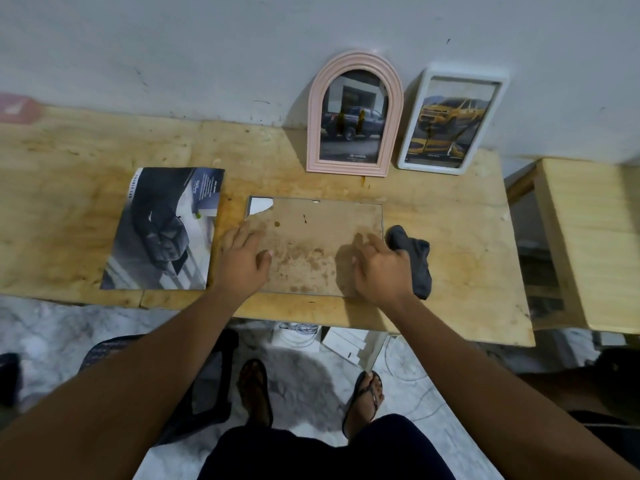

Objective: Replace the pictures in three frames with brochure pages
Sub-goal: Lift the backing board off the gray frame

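Note:
A flat rectangular frame [311, 233] lies face down on the wooden table [86, 168], its stained brown backing board up and one far-left corner torn, showing white. My left hand [244, 258] rests flat on its left edge, fingers spread. At the frame's right side my right hand [379, 265] lies on the backing, fingers apart. A car brochure [164, 230] sits to the left of the frame. Against the wall stand a pink arched frame [355, 114] with a dark truck page and a white frame [450, 121] with a yellow truck page.
A dark grey cloth [414, 259] lies just right of my right hand. A second wooden table [588, 237] stands at the right. Below the table's front edge are my sandalled feet, white boxes [349, 344] and cables on the marble floor.

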